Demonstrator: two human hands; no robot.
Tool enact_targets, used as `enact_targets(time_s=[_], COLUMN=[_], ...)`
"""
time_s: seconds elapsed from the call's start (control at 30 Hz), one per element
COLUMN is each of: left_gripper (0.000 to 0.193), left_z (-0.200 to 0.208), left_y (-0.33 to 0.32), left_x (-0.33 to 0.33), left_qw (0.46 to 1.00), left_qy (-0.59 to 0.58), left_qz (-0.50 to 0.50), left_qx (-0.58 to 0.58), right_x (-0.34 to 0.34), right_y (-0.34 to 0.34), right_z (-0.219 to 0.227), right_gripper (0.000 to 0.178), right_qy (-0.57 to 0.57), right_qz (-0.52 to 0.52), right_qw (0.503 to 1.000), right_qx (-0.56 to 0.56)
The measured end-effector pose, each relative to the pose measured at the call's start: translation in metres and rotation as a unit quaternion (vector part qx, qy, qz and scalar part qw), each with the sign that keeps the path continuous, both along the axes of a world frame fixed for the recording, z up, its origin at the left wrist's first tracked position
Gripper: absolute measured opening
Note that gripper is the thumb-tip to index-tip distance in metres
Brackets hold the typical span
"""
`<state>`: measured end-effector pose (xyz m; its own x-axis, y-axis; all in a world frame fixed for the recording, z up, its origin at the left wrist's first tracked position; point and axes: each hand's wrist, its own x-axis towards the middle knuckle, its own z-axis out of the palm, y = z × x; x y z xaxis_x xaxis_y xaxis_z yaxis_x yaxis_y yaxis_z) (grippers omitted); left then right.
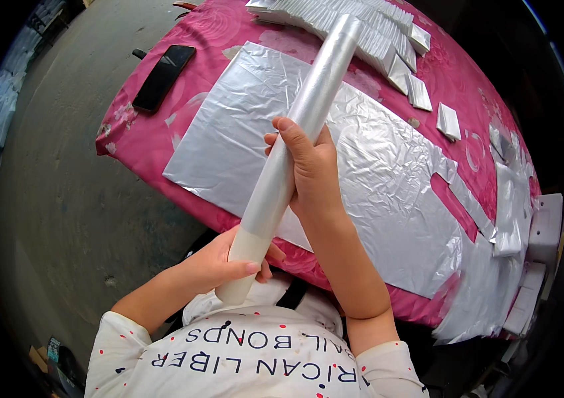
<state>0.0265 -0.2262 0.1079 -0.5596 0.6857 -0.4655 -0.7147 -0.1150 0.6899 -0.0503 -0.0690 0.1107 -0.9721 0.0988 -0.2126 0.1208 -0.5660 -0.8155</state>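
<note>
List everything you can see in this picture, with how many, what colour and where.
Roll of clear film: one, translucent on a whitish core, held slanting above the table.
Silver plastic sheets: a flat layer, silver, spread across the table middle; more hang off the right edge.
Small folded packets: many, white, rowed at the far edge, a few loose to the right.
Phone: one, black, far left corner of the table.
Tablecloth: one, pink with flowers, covering the table.
Floor: grey concrete, left.
Left hand: grips the roll's near end.
Right hand: wraps the roll's middle.
</note>
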Motion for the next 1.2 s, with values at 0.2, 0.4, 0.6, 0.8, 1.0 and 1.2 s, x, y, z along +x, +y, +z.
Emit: enact_targets(time_s=[0.2, 0.4, 0.6, 0.8, 1.0, 1.2], left_gripper=[0.055, 0.047, 0.04, 0.059, 0.065, 0.064], left_z=[-0.019, -0.038, -0.03, -0.043, -0.058, -0.063], left_y=[0.01, 0.031, 0.036, 0.01, -0.011, -0.014], left_x=[-0.004, 0.0, 0.002, 0.003, 0.015, 0.013], left_qw=[0.989, 0.997, 0.972, 0.98, 0.972, 0.969], left_qy=[-0.005, 0.047, 0.133, -0.007, -0.05, -0.045], left_qz=[-0.126, 0.016, -0.074, -0.191, -0.2, -0.219], left_qx=[0.073, -0.056, -0.181, -0.062, -0.114, -0.105], right_x=[0.027, 0.057, 0.064, 0.022, 0.025, 0.017], right_y=[0.032, 0.035, 0.041, 0.139, 0.198, 0.204], right_z=[0.001, -0.024, -0.034, -0.063, -0.038, -0.036], right_gripper=[0.053, 0.042, 0.045, 0.044, 0.033, 0.038], right_qy=[0.025, 0.008, -0.027, -0.028, -0.08, -0.172], right_qz=[-0.024, -0.083, -0.035, -0.199, -0.088, 0.13], right_qw=[0.996, 0.996, 0.999, 0.977, 0.966, 0.924], right_qx=[-0.082, 0.032, 0.004, 0.068, 0.228, 0.315])
